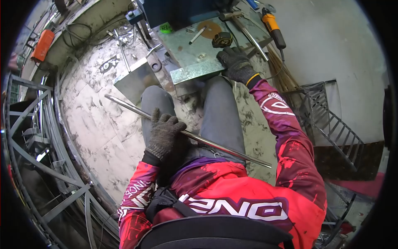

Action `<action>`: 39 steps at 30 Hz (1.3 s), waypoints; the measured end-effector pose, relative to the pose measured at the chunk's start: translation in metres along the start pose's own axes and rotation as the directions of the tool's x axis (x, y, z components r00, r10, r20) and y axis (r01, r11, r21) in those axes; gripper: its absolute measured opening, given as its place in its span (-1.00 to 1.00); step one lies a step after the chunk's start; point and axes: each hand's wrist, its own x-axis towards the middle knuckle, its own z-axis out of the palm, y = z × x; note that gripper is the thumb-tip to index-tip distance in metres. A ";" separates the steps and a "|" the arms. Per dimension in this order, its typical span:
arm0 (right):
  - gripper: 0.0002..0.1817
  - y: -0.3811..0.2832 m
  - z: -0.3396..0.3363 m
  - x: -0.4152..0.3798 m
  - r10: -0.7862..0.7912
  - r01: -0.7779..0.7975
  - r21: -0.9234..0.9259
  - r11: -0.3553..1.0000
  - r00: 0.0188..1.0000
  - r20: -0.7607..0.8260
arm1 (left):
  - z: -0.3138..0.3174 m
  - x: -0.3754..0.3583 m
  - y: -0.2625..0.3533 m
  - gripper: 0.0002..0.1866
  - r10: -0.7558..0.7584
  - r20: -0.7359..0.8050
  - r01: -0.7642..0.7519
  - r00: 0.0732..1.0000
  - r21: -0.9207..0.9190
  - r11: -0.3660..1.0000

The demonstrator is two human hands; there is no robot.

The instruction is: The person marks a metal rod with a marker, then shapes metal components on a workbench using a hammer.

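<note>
A long shiny metal rod (224, 148) lies slantwise across my lap. Around it, left of its middle, are the gloved fingers of my left hand (163, 133). My right hand (236, 64), also gloved, rests at the right edge of the metal-topped work table (182, 47), beside a black and yellow tape measure (222, 40). Its fingers are partly hidden, and whether they grip anything is unclear. Left of that hand is a bright metal angle strip (197, 71) along the table's near edge. A white marker (197, 35) lies farther back.
An orange and black power tool (273, 28) and a hammer (248, 35) lie at the table's right. Metal frames (49, 166) stand at the left, with an orange object (42, 45) behind. A ladder-like metal frame (331, 124) is at the right.
</note>
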 end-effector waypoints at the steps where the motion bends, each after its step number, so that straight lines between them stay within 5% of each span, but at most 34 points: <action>1: -0.25 -0.001 -0.005 0.007 0.020 -0.020 0.006 1.000 0.998 0.066 | -0.002 -0.001 0.001 -0.76 -0.004 -0.005 0.005 1.000 0.017 1.000; 4: -0.41 -0.005 -0.015 0.021 0.013 -0.025 0.092 0.995 0.992 0.124 | 0.000 -0.003 -0.003 -0.82 -0.010 -0.014 0.011 1.000 0.085 0.996; 8: -0.47 -0.048 -0.035 0.015 -0.198 0.133 0.226 0.965 0.934 0.298 | 0.006 -0.015 -0.014 -0.82 0.001 -0.071 0.009 0.997 0.132 0.991; 14: -0.53 -0.053 -0.089 -0.022 -0.310 0.243 0.397 0.885 0.944 0.113 | 0.003 -0.030 -0.021 -0.82 0.002 -0.192 0.013 0.981 0.078 0.997; 16: -0.53 -0.047 -0.124 -0.036 -0.299 0.234 0.596 0.768 0.954 0.010 | -0.003 -0.034 -0.017 -0.80 0.001 -0.219 0.011 0.976 0.053 0.999; 17: -0.53 -0.044 -0.140 -0.044 -0.291 0.228 0.595 0.771 0.957 0.011 | -0.009 -0.033 -0.011 -0.78 -0.003 -0.242 0.023 0.970 0.081 0.996; 19: -0.52 -0.042 -0.167 -0.059 -0.296 0.420 0.545 0.726 0.906 -0.303 | -0.006 -0.035 -0.010 -0.77 -0.030 -0.243 0.049 0.969 0.072 0.996; 20: -0.52 -0.044 -0.174 -0.063 -0.293 0.421 0.541 0.728 0.905 -0.309 | -0.007 -0.036 -0.011 -0.76 -0.066 -0.245 0.084 0.967 0.064 0.994; 22: -0.50 -0.050 -0.182 -0.071 -0.309 0.576 0.391 0.718 0.767 -0.562 | -0.013 -0.036 -0.017 -0.74 -0.035 -0.269 0.072 0.962 0.128 0.989; 24: -0.53 -0.059 -0.168 -0.076 -0.267 0.525 0.509 0.682 0.826 -0.496 | -0.015 -0.040 -0.020 -0.72 -0.005 -0.280 0.060 0.960 0.188 0.980; 27: -0.53 -0.069 -0.136 -0.082 -0.364 0.608 0.440 0.661 0.773 -0.520 | -0.019 -0.049 -0.027 -0.67 -0.149 -0.285 0.191 0.947 0.126 0.973; 31: -0.57 -0.085 -0.154 -0.100 -0.411 0.686 0.304 0.661 0.670 -0.618 | -0.001 -0.080 -0.061 -0.45 -0.017 -0.311 0.079 0.950 0.186 0.979; 36: -0.45 -0.079 -0.155 -0.121 -0.478 0.669 0.201 0.715 0.678 -0.558 | -0.017 -0.081 -0.045 -0.59 -0.071 -0.358 0.133 0.931 0.152 0.979; 39: -0.54 -0.094 -0.135 -0.143 -0.483 0.655 0.168 0.737 0.684 -0.547 | -0.038 -0.092 -0.039 -0.65 -0.068 -0.316 0.142 0.946 0.217 0.966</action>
